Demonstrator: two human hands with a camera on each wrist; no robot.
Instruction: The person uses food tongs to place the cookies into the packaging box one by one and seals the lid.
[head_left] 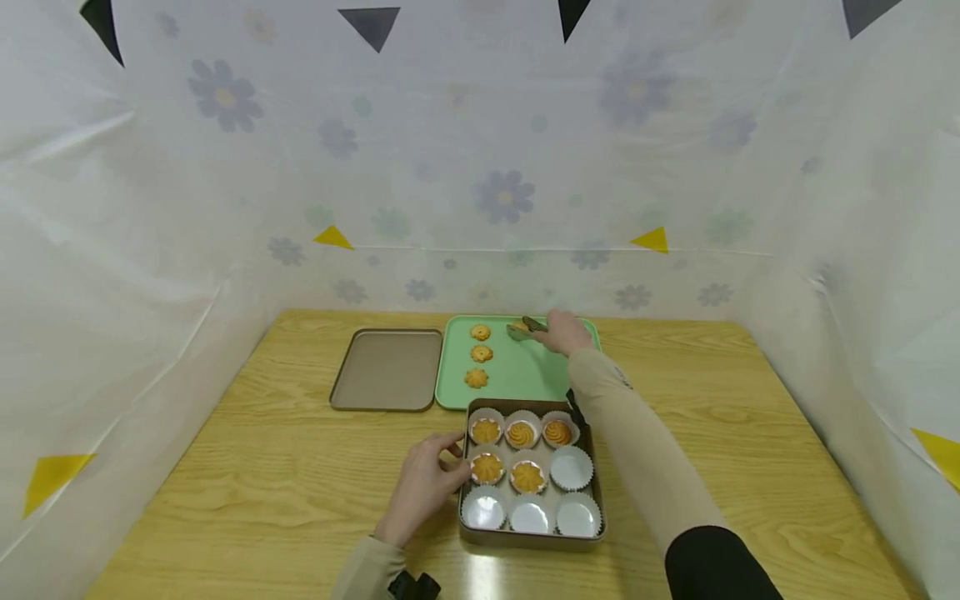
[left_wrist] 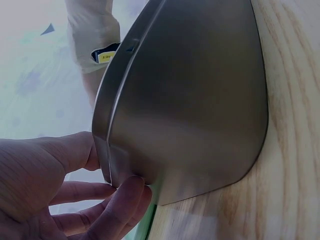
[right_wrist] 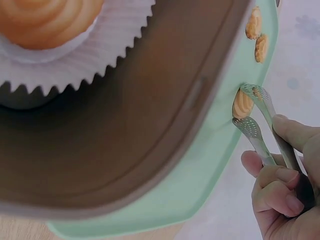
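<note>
My right hand point(head_left: 564, 333) grips metal tongs point(right_wrist: 283, 145) over the far part of a green tray point(head_left: 536, 375). In the right wrist view, the perforated tong tips stand on either side of a swirled cookie point(right_wrist: 243, 104) on that tray. Three flower-shaped cookies point(head_left: 481, 353) lie in a column on the tray's left side. My left hand point(head_left: 427, 479) holds the left wall of a deep square metal tin point(head_left: 532, 540), thumb at the rim and fingers against the outside. White fluted paper cups point(head_left: 572, 468) line the tin in rows; several hold cookies point(head_left: 522, 432), the others are bare.
A flat brown baking tray point(head_left: 388, 371) lies left of the green tray. All of it stands on a wooden table point(head_left: 300, 492). Behind and at the sides hang pale floral sheets point(head_left: 495, 150). My right forearm point(head_left: 645, 442) passes over the tin's right side.
</note>
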